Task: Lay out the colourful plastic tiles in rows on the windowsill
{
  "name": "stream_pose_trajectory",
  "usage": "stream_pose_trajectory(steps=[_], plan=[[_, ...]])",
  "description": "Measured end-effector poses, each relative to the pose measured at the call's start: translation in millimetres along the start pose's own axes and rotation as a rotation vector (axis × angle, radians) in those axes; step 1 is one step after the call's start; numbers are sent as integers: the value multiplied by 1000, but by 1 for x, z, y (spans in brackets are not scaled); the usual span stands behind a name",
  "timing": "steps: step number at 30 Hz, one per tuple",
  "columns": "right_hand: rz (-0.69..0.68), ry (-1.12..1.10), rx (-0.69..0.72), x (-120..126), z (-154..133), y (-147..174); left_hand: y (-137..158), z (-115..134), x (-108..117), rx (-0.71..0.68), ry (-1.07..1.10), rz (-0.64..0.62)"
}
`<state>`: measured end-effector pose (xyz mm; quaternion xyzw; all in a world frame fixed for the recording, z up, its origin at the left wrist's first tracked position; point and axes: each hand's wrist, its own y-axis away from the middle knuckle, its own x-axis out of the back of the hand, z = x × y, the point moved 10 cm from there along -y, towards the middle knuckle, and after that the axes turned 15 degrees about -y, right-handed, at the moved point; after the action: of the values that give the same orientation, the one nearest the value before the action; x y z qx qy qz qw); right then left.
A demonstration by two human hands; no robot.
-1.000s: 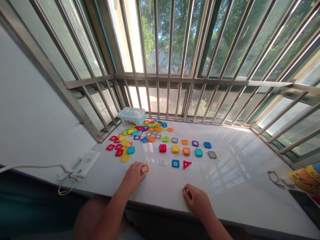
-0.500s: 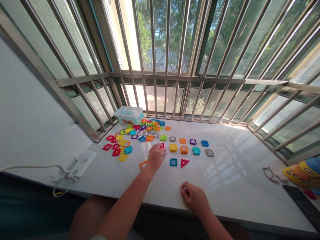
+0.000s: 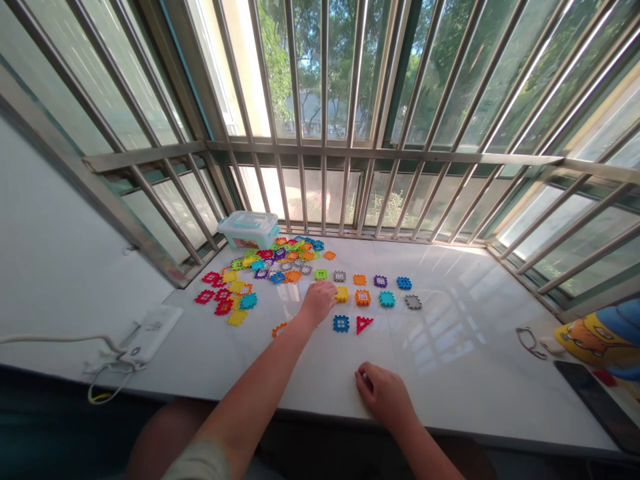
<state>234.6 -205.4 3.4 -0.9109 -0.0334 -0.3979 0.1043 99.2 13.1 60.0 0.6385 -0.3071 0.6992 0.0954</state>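
Note:
My left hand [image 3: 319, 303] reaches over the rows of plastic building tiles, palm down with its fingers bent together. Its fingertips are at the left edge of a yellow tile [image 3: 342, 294]; what lies beneath them is hidden. Below, a blue window tile [image 3: 341, 323] and a red triangle tile [image 3: 364, 325] lie flat. To the right of the yellow tile are an orange tile [image 3: 363, 298], a turquoise tile [image 3: 387, 299] and a grey tile [image 3: 413, 302]. My right hand [image 3: 384, 393] rests near the table's front edge, loosely curled, with nothing visible in it.
A heap of mixed tiles [image 3: 293, 276] spreads in front of a lidded plastic box [image 3: 249, 230]. An orange tile [image 3: 279, 329] is partly behind my left forearm. A power strip [image 3: 154, 333] lies left; glasses [image 3: 530, 342] and a dark phone-like slab [image 3: 595, 403] lie right. Window bars stand behind.
My left hand has shifted slightly over the red tile, which showed before and is now covered. The whole view has moved a little. My right hand stays in place.

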Motion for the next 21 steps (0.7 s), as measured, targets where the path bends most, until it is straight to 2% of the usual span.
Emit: stream_pose_trajectory(steps=[21], plan=[[0, 6, 6, 3, -3, 0, -7, 6, -11, -50, -37, -66]])
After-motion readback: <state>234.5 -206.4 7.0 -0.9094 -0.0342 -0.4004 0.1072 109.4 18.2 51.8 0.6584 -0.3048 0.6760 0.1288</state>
